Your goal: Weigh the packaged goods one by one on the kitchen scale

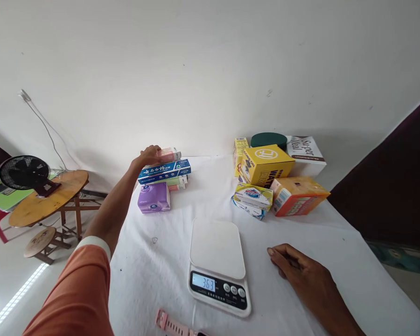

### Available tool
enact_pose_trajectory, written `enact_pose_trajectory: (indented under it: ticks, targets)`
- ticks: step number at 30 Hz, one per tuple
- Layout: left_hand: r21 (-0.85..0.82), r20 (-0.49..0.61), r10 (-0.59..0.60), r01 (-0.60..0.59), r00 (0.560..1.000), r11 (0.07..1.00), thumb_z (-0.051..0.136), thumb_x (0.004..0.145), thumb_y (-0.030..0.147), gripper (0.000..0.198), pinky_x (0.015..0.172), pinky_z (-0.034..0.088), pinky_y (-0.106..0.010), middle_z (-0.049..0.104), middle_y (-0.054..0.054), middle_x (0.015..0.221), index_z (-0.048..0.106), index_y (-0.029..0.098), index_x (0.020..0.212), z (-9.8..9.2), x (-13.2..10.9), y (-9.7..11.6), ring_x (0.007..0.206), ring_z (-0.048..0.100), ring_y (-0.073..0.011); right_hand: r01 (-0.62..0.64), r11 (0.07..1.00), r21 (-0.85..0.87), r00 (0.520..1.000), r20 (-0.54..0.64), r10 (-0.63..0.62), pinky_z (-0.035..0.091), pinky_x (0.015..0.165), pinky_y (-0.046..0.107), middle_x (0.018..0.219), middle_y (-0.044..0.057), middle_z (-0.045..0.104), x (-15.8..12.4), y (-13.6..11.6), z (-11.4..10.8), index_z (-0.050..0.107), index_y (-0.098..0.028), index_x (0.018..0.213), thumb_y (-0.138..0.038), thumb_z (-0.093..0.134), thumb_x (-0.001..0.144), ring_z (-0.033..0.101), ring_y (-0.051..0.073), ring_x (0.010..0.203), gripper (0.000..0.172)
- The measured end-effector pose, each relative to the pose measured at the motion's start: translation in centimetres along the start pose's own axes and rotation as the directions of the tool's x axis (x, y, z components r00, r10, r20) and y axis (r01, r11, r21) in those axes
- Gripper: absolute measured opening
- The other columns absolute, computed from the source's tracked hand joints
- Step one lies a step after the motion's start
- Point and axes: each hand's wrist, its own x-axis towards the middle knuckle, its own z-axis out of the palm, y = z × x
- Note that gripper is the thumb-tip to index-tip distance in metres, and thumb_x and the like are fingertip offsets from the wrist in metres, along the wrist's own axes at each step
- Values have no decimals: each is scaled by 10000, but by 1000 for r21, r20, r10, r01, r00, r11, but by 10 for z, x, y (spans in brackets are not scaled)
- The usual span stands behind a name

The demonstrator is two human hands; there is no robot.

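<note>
Stretched out to the far left of the table, my left hand [150,154] is closed over the left end of a pink-and-white carton [168,155] on a stack. Just in front of that carton lies a blue toothpaste box [165,171], above green and pink cartons. A purple tissue pack [154,198] stands at the front of the stack. My right hand [301,273] rests on the cloth with curled fingers and nothing seen in them. Between my hands sits a white kitchen scale [217,247], its platform bare and its display showing 363.
Yellow boxes [266,163], a white box [306,151], soap boxes [252,198], an orange box [299,196] and a dark green lid [269,139] group at the right back. A pink-strapped watch [175,325] lies at the front edge. A fan [24,172] stands left.
</note>
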Motion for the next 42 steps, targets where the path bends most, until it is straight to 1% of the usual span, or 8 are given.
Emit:
enact_pose_trajectory:
  ticks: [17,21,24,27,30,37,39,42]
  targets:
    - [-21,98,-4,6,995,1000,745,782,544,617,988,522,-385,626,-65,1428,612,306,1336,-12,6,-5,1247,615,-296,-9,999,39,1000,25,8,407,536,287,558,-14,504,-3,-1,0,559,-253,669,-672,530,845,500,176,541,455]
    - [-4,80,11,-10,997,1000,761,765,566,716,1068,484,-424,587,-109,1454,571,278,1392,-15,0,2,1315,567,-333,14,996,86,1000,4,-15,405,555,282,607,-12,541,-2,-1,2,555,-244,690,-626,547,858,515,171,580,418]
    - [14,-37,3,-2,999,1000,716,807,574,774,1149,417,-501,476,-156,1548,487,250,1472,-24,-10,20,1444,446,-372,55,989,136,998,-27,-52,396,567,280,621,-16,545,-3,-2,4,570,-235,700,-578,563,861,500,159,590,380]
    - [10,-204,140,-140,969,990,687,849,529,714,1189,364,-531,490,-160,1514,487,229,1466,-33,-28,58,1438,449,-361,58,986,156,998,-46,-51,377,570,277,619,-28,524,-3,-2,5,569,-229,698,-544,573,871,465,143,580,359]
    - [-12,-274,396,-415,877,910,670,891,476,554,1169,392,-498,593,-125,1385,556,223,1370,-28,-51,119,1319,552,-308,68,981,182,997,-46,-61,367,577,279,623,-28,520,-3,-2,6,557,-228,702,-529,569,875,460,144,588,347]
    - [-41,-138,714,-724,687,688,691,928,397,358,970,515,-405,667,-143,1235,612,179,1201,35,-95,273,1113,656,-279,153,970,187,986,-88,-139,363,598,283,614,-29,516,-1,2,7,532,-228,675,-474,550,869,462,144,602,315]
    - [29,-130,716,-720,686,694,688,932,454,412,1012,485,-460,638,-175,1290,596,175,1221,51,-103,303,1209,610,-337,176,966,187,982,-103,-159,372,608,284,617,-23,542,1,4,7,532,-227,669,-457,550,857,478,146,605,297]
    - [97,-95,659,-651,747,753,665,935,547,491,1035,445,-515,608,-221,1311,583,145,1205,69,-106,335,1260,564,-396,197,960,200,977,-117,-177,387,618,284,619,-17,571,3,6,8,543,-225,672,-425,548,844,502,150,607,264]
